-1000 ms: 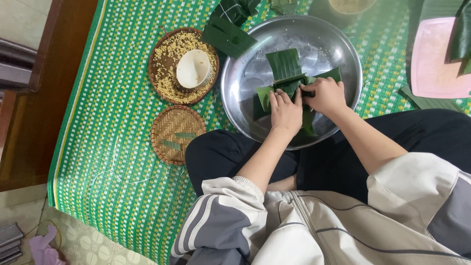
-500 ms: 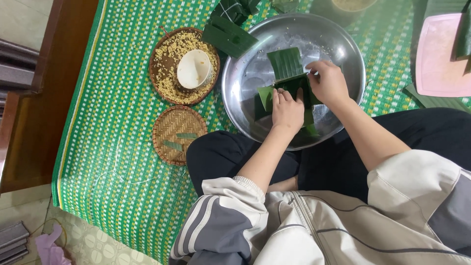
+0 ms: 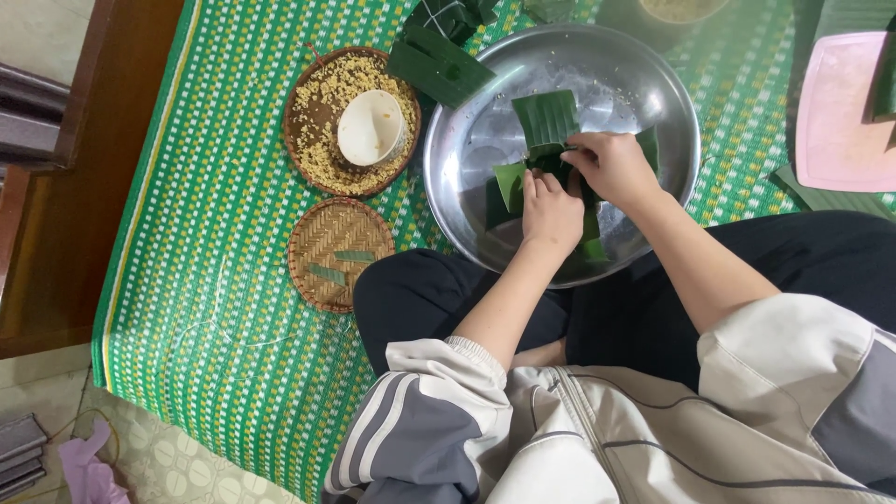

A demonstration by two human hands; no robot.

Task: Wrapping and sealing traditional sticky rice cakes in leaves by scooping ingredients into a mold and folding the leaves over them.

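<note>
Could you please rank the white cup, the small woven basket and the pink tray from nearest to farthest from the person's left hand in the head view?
From the left hand:
1. White cup, to the left, sitting in the round basket of grain.
2. Small woven basket, lower left on the green mat; slightly farther than the cup.
3. Pink tray, far across at the right edge.

Person wears a light grey jacket with darker grey panels, striped grey cuffs pushed up to the elbows, a central zip, and black trousers. Forearms bare; no gloves.
</note>
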